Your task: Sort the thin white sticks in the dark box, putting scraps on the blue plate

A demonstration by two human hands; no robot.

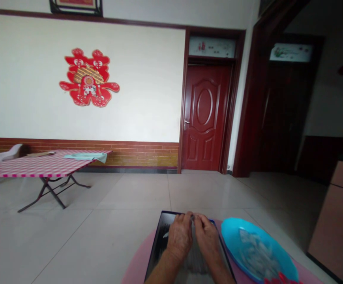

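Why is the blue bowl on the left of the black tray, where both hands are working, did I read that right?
Not quite: the blue bowl sits to the right of the black tray, not the left, as the head view shows. The left hand and right hand are both at the tray, as you said.

Head-worn view, facing forward, tilted down

- And here's the pink tabletop (138, 258), front and centre!
- On it, a black tray (158, 240), left of middle
- Blue plate (233, 246) right beside the tray, toward its right edge
- Well beyond it, on the tile floor (100, 197), a folding table (41, 167) under red-checked cloth
- Up there, a teal cloth (85, 157) and flat wooden board (39, 154)
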